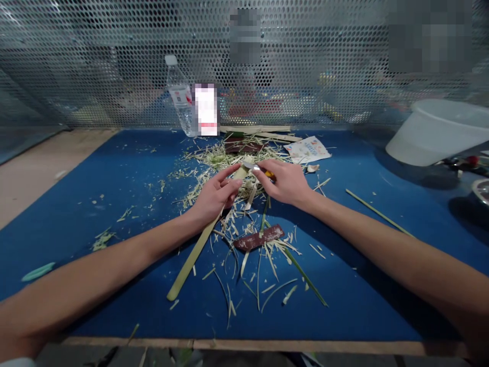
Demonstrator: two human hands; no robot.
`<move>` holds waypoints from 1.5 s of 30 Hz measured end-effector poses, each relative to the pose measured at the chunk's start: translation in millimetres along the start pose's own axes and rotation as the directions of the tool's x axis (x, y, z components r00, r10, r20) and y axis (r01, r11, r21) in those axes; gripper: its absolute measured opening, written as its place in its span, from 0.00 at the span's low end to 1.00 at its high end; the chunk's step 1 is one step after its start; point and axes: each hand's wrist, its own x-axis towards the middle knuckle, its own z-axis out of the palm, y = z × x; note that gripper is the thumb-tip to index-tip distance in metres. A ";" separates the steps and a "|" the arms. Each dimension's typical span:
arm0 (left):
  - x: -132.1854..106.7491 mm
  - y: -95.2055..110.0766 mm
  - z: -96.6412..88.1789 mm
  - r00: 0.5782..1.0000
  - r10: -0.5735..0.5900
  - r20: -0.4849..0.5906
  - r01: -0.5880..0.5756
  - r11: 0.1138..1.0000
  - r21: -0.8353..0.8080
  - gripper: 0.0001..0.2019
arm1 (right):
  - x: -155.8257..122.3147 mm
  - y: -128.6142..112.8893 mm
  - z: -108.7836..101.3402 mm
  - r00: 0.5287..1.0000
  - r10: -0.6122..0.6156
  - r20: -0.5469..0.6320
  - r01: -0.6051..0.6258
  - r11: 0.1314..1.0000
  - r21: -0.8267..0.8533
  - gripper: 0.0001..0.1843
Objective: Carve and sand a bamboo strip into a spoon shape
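Note:
My left hand (216,196) is closed round a long pale green bamboo strip (191,260) that slants down to the left over the blue mat (114,178). My right hand (286,182) grips a small knife (255,167) with a yellow handle, and its blade rests on the strip's upper end. Both hands meet above a heap of thin shavings (225,155).
A brown sandpaper piece (260,238) lies just below my hands. A water bottle (180,97) and a white card stand by the perforated metal screen. A white tub (439,130) sits far right, a paper packet (306,150) behind, a thin green stick (376,213) to the right.

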 end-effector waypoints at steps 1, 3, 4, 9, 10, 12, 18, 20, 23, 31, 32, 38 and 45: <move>0.8 -0.2 -0.1 1.000 -0.002 -0.011 0.002 1.000 0.001 0.35 | 0.5 -0.9 0.5 1.000 0.017 -0.001 -0.017 1.000 -0.015 0.24; 2.0 -0.3 -0.1 1.000 -0.003 -0.029 0.003 1.000 0.005 0.36 | 2.0 -1.8 0.8 0.999 0.043 -0.005 -0.043 0.998 -0.041 0.25; 2.4 -0.3 0.0 0.999 -0.004 -0.037 0.005 1.000 0.009 0.35 | 2.8 -2.1 0.8 0.999 0.050 -0.005 -0.050 0.997 -0.054 0.26; 4.0 -0.6 0.9 0.997 -0.009 -0.076 0.009 1.000 0.009 0.34 | 4.7 -3.8 0.5 0.998 0.059 0.006 -0.058 0.994 -0.093 0.25; 4.5 -0.8 1.0 0.997 -0.010 -0.078 0.011 1.000 0.003 0.34 | 4.8 -4.5 0.7 0.998 0.061 0.009 -0.060 0.994 -0.093 0.25; 5.5 -1.0 1.0 0.997 -0.014 -0.073 0.014 1.000 -0.005 0.34 | 5.0 -5.7 1.5 0.998 0.065 0.012 -0.064 0.994 -0.093 0.25; 1.0 0.6 1.0 0.999 -0.009 -0.047 0.009 1.000 -0.009 0.34 | 6.0 3.8 3.3 0.987 0.158 0.013 -0.154 0.976 -0.156 0.24; -2.2 1.5 1.0 1.000 -0.017 0.008 0.017 1.000 -0.003 0.33 | 4.7 10.5 4.0 0.980 0.201 0.006 -0.196 0.961 -0.195 0.24; -4.6 2.4 1.3 1.000 -0.002 0.017 0.002 1.000 -0.027 0.32 | 1.1 15.1 5.7 0.983 0.178 -0.051 -0.184 0.965 -0.187 0.23; -6.1 7.9 8.9 1.000 -0.025 0.004 0.025 0.993 -0.112 0.31 | -6.4 3.2 4.7 0.988 -0.134 -0.074 0.129 0.989 -0.066 0.22; -6.7 8.7 9.6 1.000 -0.028 -0.001 0.028 0.993 -0.117 0.32 | -6.6 3.2 4.7 0.987 -0.147 -0.061 0.143 0.987 -0.068 0.22; -7.6 8.2 7.3 0.998 -0.048 0.037 0.051 0.994 -0.093 0.32 | -4.0 10.6 7.6 0.990 0.017 -0.141 -0.023 0.999 -0.037 0.20; -5.0 4.0 4.5 1.000 0.000 0.030 0.002 0.998 -0.065 0.31 | -6.2 6.7 5.7 0.989 -0.077 -0.126 0.079 0.997 0.015 0.20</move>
